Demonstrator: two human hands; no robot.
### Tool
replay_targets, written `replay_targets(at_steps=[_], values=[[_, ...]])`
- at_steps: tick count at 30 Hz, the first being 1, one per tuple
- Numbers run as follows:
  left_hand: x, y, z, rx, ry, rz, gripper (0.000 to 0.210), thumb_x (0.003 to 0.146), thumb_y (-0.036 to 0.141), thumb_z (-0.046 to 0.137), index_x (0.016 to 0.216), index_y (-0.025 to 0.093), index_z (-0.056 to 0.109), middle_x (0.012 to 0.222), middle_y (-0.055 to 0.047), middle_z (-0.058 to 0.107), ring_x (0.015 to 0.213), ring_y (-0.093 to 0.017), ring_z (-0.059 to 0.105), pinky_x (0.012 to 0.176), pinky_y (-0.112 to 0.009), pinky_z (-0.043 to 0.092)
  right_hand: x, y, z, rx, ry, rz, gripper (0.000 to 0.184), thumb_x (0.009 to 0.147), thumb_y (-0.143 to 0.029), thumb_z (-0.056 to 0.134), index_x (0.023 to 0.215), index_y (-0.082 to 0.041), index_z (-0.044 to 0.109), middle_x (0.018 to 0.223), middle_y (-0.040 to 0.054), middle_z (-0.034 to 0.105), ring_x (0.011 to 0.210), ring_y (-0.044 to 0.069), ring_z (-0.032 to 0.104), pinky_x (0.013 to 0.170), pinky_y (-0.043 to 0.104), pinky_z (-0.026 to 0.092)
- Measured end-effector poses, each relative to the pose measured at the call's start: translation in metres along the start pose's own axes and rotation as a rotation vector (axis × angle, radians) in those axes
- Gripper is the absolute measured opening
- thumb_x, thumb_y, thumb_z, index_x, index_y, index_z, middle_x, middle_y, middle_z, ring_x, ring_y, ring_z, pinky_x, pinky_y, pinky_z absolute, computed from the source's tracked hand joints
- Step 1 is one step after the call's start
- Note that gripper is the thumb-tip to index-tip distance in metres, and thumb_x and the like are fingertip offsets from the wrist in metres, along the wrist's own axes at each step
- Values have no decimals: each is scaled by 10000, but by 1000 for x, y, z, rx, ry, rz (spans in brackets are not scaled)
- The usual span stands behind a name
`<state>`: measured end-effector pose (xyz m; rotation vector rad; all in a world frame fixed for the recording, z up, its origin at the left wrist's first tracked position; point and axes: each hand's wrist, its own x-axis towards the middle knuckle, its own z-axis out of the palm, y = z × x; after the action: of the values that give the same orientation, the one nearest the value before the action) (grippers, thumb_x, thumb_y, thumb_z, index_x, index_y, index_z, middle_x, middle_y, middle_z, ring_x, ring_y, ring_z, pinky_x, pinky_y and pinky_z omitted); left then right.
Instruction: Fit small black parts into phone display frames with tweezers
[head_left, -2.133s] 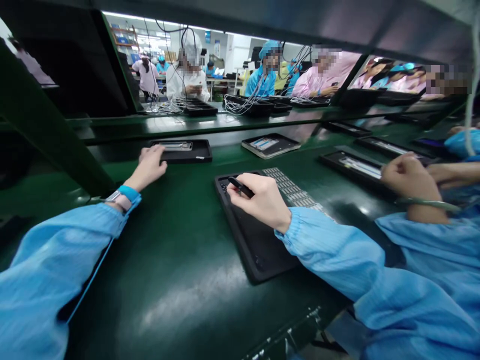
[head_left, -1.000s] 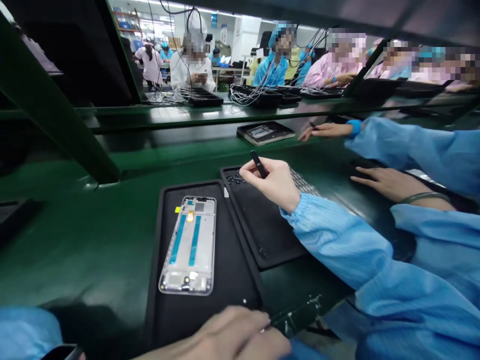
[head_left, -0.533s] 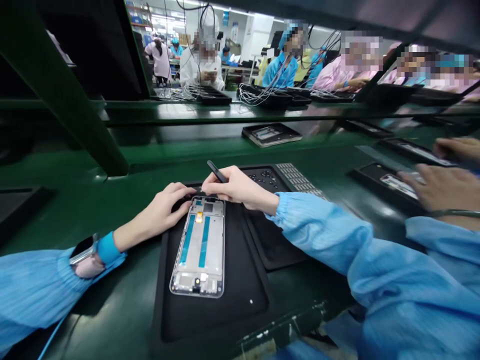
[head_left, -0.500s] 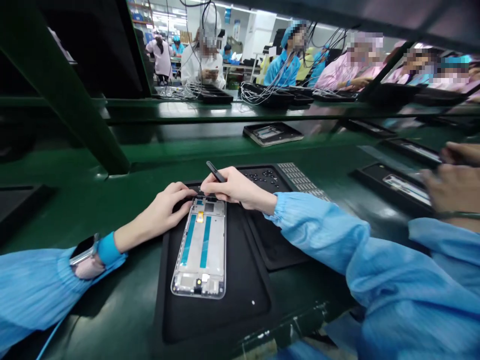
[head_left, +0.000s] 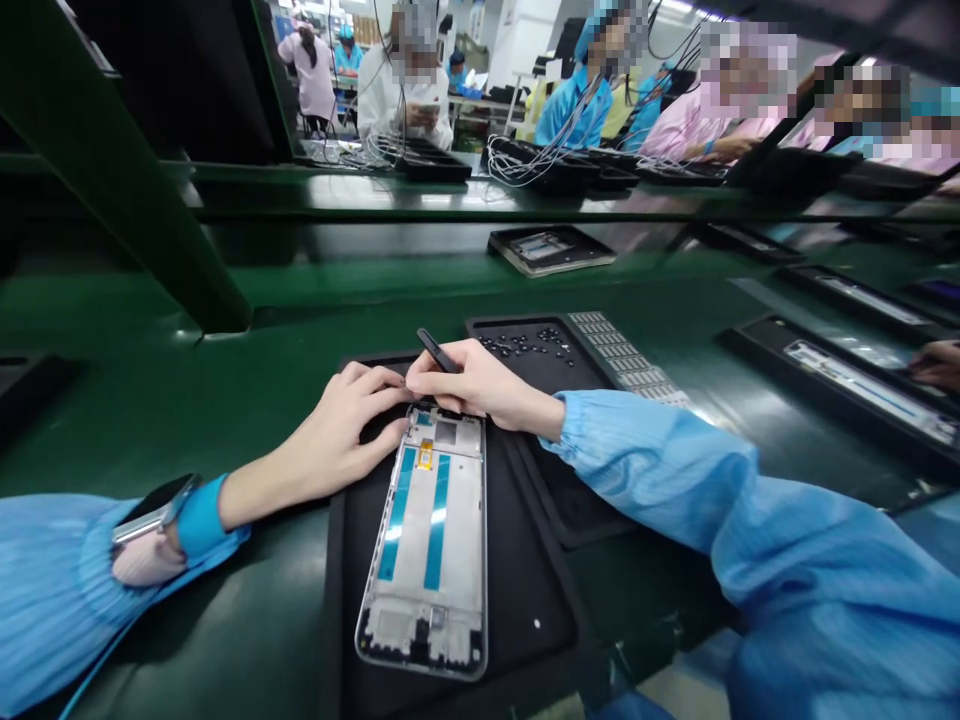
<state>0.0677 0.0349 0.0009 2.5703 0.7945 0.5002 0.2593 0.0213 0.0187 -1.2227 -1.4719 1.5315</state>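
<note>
A phone frame (head_left: 420, 560), silver with two blue strips and a small orange flex piece, lies in a black tray (head_left: 525, 560). At its top left corner my left hand (head_left: 352, 425) grips it, thumb against the side edge and fingers reaching the top edge. My right hand (head_left: 469, 380) is closed around black tweezers (head_left: 435, 350) held like a pen over the frame's top end. The tweezers' tips are hidden under the hand, close to my left fingertips. Whether they hold a small part I cannot tell.
Behind my right forearm, a second black tray (head_left: 551, 375) holds several small black parts, beside a sheet of small parts (head_left: 619, 350). More phone trays (head_left: 862, 380) stand at right, near another person's hand (head_left: 937, 365). A green post (head_left: 165, 210) slants down at left.
The view has shifted, so the phone frame appears larger and farther right. Both my hands remain at its top end. The other person's hand at right has drawn away from the nearer tray.
</note>
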Motion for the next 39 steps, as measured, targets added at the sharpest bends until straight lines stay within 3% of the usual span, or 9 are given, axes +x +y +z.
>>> replay_targets(at_steps=[6,11,15,19,22,27,31,33,39], values=[[-2,0,0,-103,103,-36,245,897,344,470,906,168,639,1010,-59,631,944,-205,488,855,-339,395,-4,-1,2,-12,-28,-91,274,680,-322,723,743,-89,592,466,-69,459,378,2,337,362,130,250],[-4,4,-1,-161,235,-81,179,889,296,503,857,173,629,844,-34,646,854,-175,518,767,-281,423,-6,3,2,-145,4,-213,191,733,-280,673,774,-100,624,579,-40,545,443,13,416,422,135,329],[-5,4,-2,-144,247,-50,167,881,257,505,791,172,617,792,-29,634,821,-168,517,747,-277,424,-9,7,3,-378,89,-373,125,775,-229,608,761,-108,639,679,-19,608,550,19,476,525,129,376],[-4,4,-3,-120,225,-37,173,880,251,494,771,170,601,763,-22,623,806,-166,508,735,-280,418,-11,4,6,-491,129,-453,98,761,-172,585,729,-102,645,690,-22,618,534,6,458,549,128,373],[-2,4,-2,-81,210,-36,165,883,270,482,868,162,605,844,-31,631,848,-176,509,759,-297,417,-14,-7,6,-509,138,-386,89,732,-146,579,708,-92,645,617,-27,594,504,9,452,524,130,364],[0,1,1,-43,116,2,260,886,304,480,1067,158,598,1025,-57,619,954,-201,500,849,-349,409,-28,-33,-5,-558,156,-93,74,709,-123,565,690,-89,628,562,-30,576,435,8,451,481,130,356],[-1,-1,1,-42,84,-8,243,885,294,469,1015,159,624,1003,-60,599,947,-205,483,843,-361,408,-33,-30,-19,-633,-116,143,107,725,-165,534,759,-110,619,581,-22,615,405,30,499,484,141,402],[-1,-1,1,-45,86,-17,232,881,297,476,989,155,624,993,-60,596,941,-204,479,838,-361,407,-32,-23,-22,-656,-170,144,121,748,-180,501,784,-122,600,636,-15,650,444,42,543,504,144,422],[0,0,0,-48,103,-18,188,874,257,463,828,157,615,894,-43,593,878,-188,475,794,-340,400,-23,-13,-20,-770,-70,-17,106,795,-178,497,759,-110,569,678,-6,649,471,28,509,498,148,385]])
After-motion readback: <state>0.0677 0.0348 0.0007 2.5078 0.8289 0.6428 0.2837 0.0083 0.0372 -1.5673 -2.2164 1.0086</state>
